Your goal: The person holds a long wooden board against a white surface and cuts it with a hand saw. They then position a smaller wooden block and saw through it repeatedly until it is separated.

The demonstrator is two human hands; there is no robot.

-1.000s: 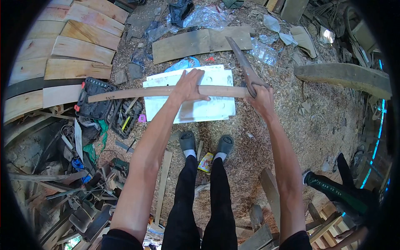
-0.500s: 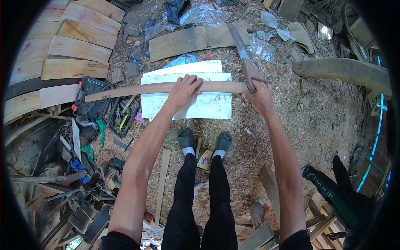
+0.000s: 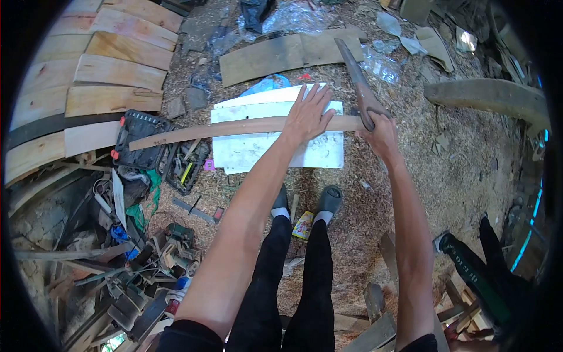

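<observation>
A long, slightly curved wooden strip [image 3: 234, 127] lies crosswise over white boards [image 3: 258, 154] on the ground. My left hand [image 3: 306, 116] rests over the strip right of its middle, fingers stretched out and spread toward the boards' far edge. At the strip's right end, my right hand [image 3: 382, 134] is wrapped round the handle of a handsaw [image 3: 359, 79]. The saw's blade points away from me and up to the left. Whether its teeth touch the wood cannot be made out.
Wooden planks [image 3: 120, 73] lie at the upper left, near an open black tool case [image 3: 141, 138]. A curved beam [image 3: 487, 97] extends at the right. Scrap wood and tools [image 3: 146, 264] crowd the lower left. Another person's leg [image 3: 463, 258] shows at lower right.
My left hand has slid right along the strip and gone from gripping it to spread fingers. My right hand still holds the saw. The whole view has shifted slightly.
</observation>
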